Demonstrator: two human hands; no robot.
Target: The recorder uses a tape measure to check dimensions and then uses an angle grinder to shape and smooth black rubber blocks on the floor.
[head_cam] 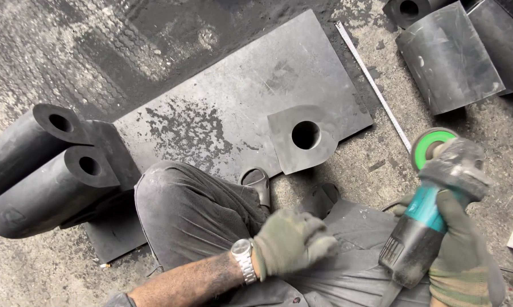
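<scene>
Angle grinder (433,210): teal and black body, green-rimmed disc guard at the top end, held above the person's lap at right of the head view, disc end tilted up and away, off the ground. Nose is blurred.

Right hand (461,256), gloved in olive-grey, fingers closed round the grinder's black rear body. Solid grip.

Left hand (290,241), same kind of glove, blurred, hovering over the knee; it holds nothing, but can't tell whether it is curled or spread. Metal wristwatch (244,258) on that wrist, forearm bare.

Person sits on the floor in dark grey trousers (194,210), knee raised, dark shoes (259,182) at the edge of the slab.

Just beyond the feet: dark D-shaped block (302,139) with a round hole through it, standing on end on a flat dark rectangular slab (239,108).

Steel rule (373,85) lies diagonally on the gritty concrete floor (347,176) right of the slab, near the grinder's disc end, not touching it.

Left side: two long D-section pieces (40,170) with bores, lying side by side, touching. Top right: more of the same dark pieces (450,57), well apart from the hands.
</scene>
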